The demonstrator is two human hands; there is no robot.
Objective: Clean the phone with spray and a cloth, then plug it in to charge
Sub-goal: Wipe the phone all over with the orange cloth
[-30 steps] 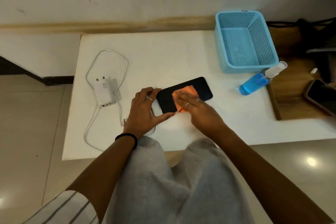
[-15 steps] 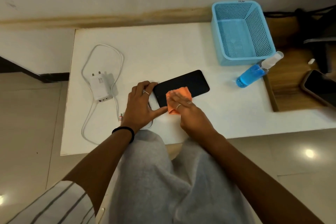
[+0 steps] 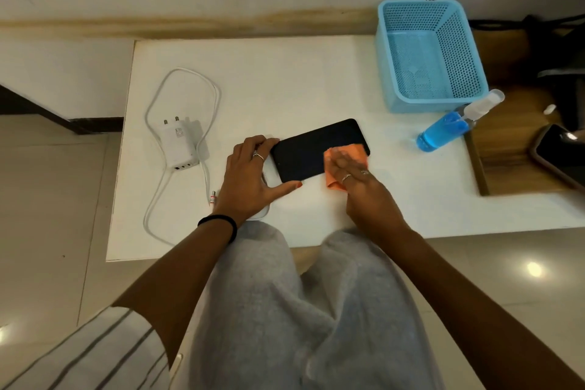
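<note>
We see both forearms reach forward over grey-trousered knees. Our left hand [image 3: 250,174] lies low with a dark band at the wrist and a ring on one finger; its fingers curl round one end of the phone [image 3: 311,150] and the thumb presses its near edge. Our right hand [image 3: 357,179], rings on two fingers, lies flat with straight fingers pressing the orange cloth [image 3: 346,157].

black phone [image 3: 311,149] — orange cloth [image 3: 346,155] — blue perforated basket [image 3: 433,101], white charger [image 3: 179,144]
</note>
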